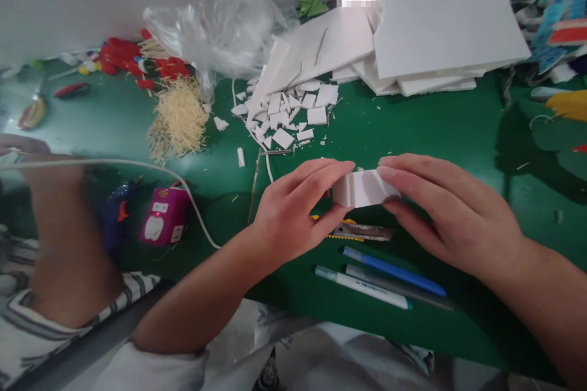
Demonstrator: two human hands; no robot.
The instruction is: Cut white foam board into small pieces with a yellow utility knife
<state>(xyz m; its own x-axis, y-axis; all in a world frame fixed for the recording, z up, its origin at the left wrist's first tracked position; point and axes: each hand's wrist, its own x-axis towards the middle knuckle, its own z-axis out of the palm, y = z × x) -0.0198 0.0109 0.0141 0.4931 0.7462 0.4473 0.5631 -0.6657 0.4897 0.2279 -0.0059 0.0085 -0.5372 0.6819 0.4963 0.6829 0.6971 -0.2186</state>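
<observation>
Between both hands, above the green table [431, 134], is a small white block [367, 188] that looks like foam board. My left hand [298, 207] pinches its left end between thumb and fingers. The right end is gripped by my right hand [449, 213], thumb below and fingers on top. Just under the block lies a yellow utility knife [362, 230], partly hidden by my left hand. Nearer to me, a blue pen [394, 271], a grey pen [398, 287] and a white marker [364, 287] lie side by side.
White board scraps [279, 112] are heaped behind my hands, with large white sheets [449, 18] stacked further back. A plastic bag [229, 27] and straw-like shreds [181, 115] lie to the left. A cable [192, 195] runs near a purple power adapter [165, 216]. Another person's arm [64, 232] rests at far left.
</observation>
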